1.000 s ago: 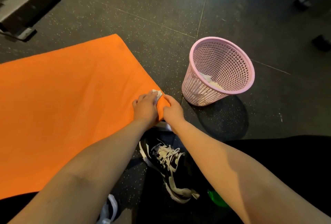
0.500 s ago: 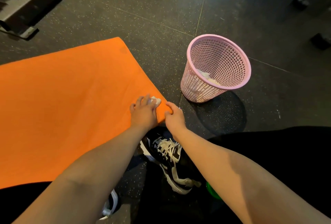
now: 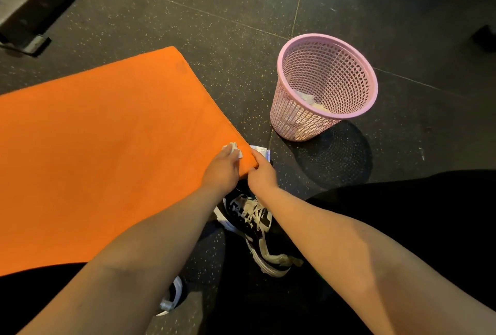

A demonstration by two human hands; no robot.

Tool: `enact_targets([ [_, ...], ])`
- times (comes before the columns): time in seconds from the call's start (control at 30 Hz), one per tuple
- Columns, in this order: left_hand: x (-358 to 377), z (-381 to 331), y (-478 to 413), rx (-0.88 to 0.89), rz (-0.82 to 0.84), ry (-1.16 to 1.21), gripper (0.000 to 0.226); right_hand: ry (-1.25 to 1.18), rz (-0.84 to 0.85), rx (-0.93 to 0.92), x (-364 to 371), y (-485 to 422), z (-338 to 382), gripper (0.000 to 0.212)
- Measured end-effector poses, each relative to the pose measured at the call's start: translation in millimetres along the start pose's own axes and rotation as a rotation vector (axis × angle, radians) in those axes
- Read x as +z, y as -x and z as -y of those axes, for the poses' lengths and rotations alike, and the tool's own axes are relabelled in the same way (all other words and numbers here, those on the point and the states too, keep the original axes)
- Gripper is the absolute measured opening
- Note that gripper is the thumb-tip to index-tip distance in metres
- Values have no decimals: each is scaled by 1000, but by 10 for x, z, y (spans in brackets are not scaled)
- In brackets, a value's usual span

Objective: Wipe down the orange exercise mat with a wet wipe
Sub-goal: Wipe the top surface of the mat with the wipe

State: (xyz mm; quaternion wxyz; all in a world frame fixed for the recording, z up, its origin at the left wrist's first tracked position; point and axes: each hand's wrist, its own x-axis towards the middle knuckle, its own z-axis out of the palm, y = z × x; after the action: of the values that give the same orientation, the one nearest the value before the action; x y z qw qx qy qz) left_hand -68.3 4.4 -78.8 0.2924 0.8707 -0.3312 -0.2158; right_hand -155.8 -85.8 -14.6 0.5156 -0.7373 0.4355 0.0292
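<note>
The orange exercise mat (image 3: 102, 147) lies flat on the dark floor, filling the left half of the head view. My left hand (image 3: 222, 171) rests on its near right corner, fingers pressing a crumpled white wet wipe (image 3: 234, 148) onto the mat. Only the wipe's far end shows past my fingertips. Right beside it, my right hand (image 3: 261, 173) pinches the mat's corner edge, thumb on top.
A pink mesh wastebasket (image 3: 326, 88) with white scraps inside stands on the floor right of the mat. A small white packet (image 3: 262, 151) lies just beyond my right hand. My black-and-white sneaker (image 3: 255, 230) sits under my forearms. Dark equipment lies at far left and far right.
Both hands have stayed at the mat's near right corner. The left hand has shifted the wipe slightly over that corner, and my view has drifted a little.
</note>
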Motion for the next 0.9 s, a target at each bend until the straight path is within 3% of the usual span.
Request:
enact_targets([
  [0.13, 96, -187, 98, 98, 15, 100, 41, -25, -33, -20, -9, -43, -95, 40],
  [0.3, 71, -116, 139, 236, 89, 45, 43, 98, -69, -2, 20, -55, -260, 50],
  [0.5, -32, 114, 224, -4, -54, -120, 51, 265, -89, -21, 86, -83, -278, 51],
  [0.67, 197, -233, 215, 113, 127, 16, 47, 251, -168, -89, 140, -109, -386, 31],
  [0.73, 261, -215, 213, 156, 152, -20, 48, 246, -143, -75, 95, -113, -396, 33],
  [0.9, 102, 49, 239, 60, 22, -205, 52, 255, -103, -38, 73, -156, -420, 47],
])
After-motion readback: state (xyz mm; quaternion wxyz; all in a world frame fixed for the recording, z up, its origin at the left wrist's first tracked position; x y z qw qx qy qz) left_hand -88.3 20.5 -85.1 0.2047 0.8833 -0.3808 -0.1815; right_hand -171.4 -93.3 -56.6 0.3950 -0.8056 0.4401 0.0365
